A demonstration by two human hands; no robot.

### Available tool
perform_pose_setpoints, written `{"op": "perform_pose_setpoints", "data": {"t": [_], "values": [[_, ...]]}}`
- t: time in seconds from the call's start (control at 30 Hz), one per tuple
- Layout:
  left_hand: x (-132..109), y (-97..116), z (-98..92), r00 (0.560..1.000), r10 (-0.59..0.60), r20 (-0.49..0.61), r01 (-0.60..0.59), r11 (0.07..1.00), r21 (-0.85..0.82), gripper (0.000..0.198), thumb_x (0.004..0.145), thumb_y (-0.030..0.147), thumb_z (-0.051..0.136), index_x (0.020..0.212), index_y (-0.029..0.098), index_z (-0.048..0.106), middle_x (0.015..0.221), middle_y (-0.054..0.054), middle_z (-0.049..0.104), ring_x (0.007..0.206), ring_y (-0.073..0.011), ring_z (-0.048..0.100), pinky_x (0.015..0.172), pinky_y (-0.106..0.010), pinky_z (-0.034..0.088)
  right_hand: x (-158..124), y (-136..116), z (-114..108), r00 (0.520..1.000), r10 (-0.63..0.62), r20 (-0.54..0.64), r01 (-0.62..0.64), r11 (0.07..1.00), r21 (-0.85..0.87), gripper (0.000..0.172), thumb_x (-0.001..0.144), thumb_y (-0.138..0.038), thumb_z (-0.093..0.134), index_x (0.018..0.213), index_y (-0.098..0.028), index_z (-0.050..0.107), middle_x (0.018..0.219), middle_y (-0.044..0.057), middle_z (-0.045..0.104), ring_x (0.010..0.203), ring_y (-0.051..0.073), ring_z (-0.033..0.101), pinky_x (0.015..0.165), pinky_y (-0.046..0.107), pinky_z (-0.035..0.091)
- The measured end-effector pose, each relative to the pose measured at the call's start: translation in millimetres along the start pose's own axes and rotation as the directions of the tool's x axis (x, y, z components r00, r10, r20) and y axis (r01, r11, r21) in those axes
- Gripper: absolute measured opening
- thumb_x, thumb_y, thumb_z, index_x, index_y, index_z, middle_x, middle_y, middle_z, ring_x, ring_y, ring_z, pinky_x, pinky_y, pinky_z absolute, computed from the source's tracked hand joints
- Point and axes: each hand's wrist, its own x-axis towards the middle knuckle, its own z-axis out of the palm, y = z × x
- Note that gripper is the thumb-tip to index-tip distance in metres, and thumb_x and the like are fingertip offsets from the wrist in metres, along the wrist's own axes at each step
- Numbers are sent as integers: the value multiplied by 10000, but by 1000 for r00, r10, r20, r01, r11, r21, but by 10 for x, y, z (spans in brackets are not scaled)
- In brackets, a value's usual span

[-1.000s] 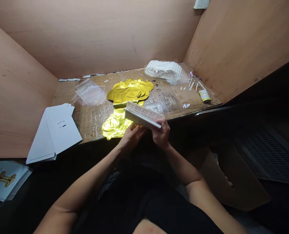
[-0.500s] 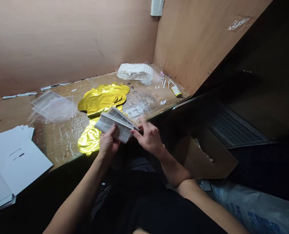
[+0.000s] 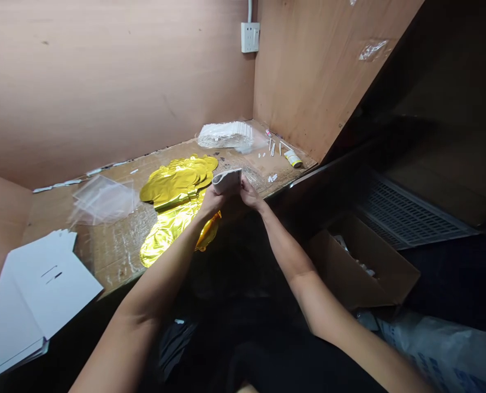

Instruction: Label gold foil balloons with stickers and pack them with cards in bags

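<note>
Between my two hands, over the front edge of the bench, is a bundle of folded printed papers [image 3: 227,181], seen nearly end-on. My left hand [image 3: 211,203] is closed on its left end, and my right hand [image 3: 248,194] grips its right end. Some fingers are hidden behind the papers. Just left of the bundle lies a stack of flat, shiny gold foil pieces [image 3: 177,188] with rounded outlines. Part of the foil hangs over the bench edge near my left forearm.
Clear plastic bags [image 3: 104,199] and white sheets [image 3: 57,278] lie to the left. A plastic-wrapped white stack [image 3: 225,135] sits at the back, with a small yellow-and-white roll [image 3: 292,159] farther right. Below right are a cardboard box [image 3: 357,273] and a grey grate [image 3: 419,210].
Both hands have moved forward with the papers, tilting them from a fanned, flat view to nearly end-on. My right hand now grips their right end. The camera view has shifted.
</note>
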Motion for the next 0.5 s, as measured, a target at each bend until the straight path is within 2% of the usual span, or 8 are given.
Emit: {"op": "perform_pose_setpoints", "data": {"t": [0.1, 0.13, 0.17, 0.27, 0.33, 0.37, 0.43, 0.5], "values": [[32, -8, 9, 996, -64, -59, 67, 996, 56, 419, 626, 411, 945, 853, 113, 756, 887, -56, 731, 832, -185, 635, 836, -311, 533, -39, -98, 84, 998, 7, -67, -18, 986, -164, 99, 918, -212, 570, 1017, -216, 580, 983, 41, 654, 957, 197, 600, 950, 337, 518], [26, 32, -6, 994, -88, -63, 91, 995, 47, 451, 632, 435, 946, 880, 110, 757, 879, -61, 732, 824, -194, 643, 828, -319, 537, -74, -159, 90, 994, -13, -112, -13, 973, -232, 24, 920, -215, 566, 944, -217, 568, 940, 34, 637, 914, 191, 581, 915, 323, 502], [6, 87, -27, 992, -114, -45, 114, 993, 10, 494, 646, 462, 946, 937, 108, 761, 899, -73, 742, 835, -209, 661, 836, -332, 547, -123, -225, 87, 986, -35, -161, -13, 957, -288, 66, 930, -232, 563, 869, -218, 543, 885, 24, 611, 859, 182, 553, 868, 311, 483], [-145, 276, -63, 970, -202, 135, 230, 943, -242, 643, 760, 599, 882, 1172, 124, 747, 1058, -130, 777, 996, -288, 730, 931, -412, 588, -332, -401, 68, 967, -23, -255, -59, 949, -309, 260, 977, -322, 542, 750, -216, 475, 734, -12, 506, 720, 151, 457, 715, 285, 403], [-300, 344, -6, 936, -260, 238, 340, 841, -420, 704, 822, 690, 810, 1254, 141, 727, 1114, -147, 780, 1107, -332, 736, 979, -457, 603, -489, -482, 93, 964, 19, -266, -92, 960, -264, 277, 1001, -346, 521, 762, -209, 490, 706, -20, 482, 697, 144, 438, 667, 277, 365], [-379, 347, 50, 922, -293, 253, 382, 794, -472, 722, 830, 725, 790, 1251, 142, 725, 1106, -149, 782, 1128, -343, 737, 980, -464, 612, -562, -514, 122, 963, 20, -270, -95, 958, -270, 272, 1004, -337, 521, 766, -208, 492, 714, -16, 488, 703, 146, 441, 667, 277, 362], [-520, 300, 186, 906, -357, 225, 422, 739, -525, 713, 812, 730, 814, 1192, 133, 724, 1047, -140, 786, 1102, -339, 751, 955, -444, 630, -689, -572, 199, 964, -31, -265, -68, 932, -355, 247, 1001, -280, 524, 768, -209, 483, 767, 6, 522, 743, 157, 460, 711, 288, 385], [-621, 223, 296, 902, -405, 150, 416, 723, -551, 640, 787, 661, 875, 1106, 131, 711, 938, -109, 774, 993, -303, 769, 881, -398, 643, -789, -639, 259, 975, -83, -205, -21, 890, -455, 206, 1008, -217, 506, 802, -205, 510, 861, 39, 567, 804, 174, 492, 785, 306, 415]]}}
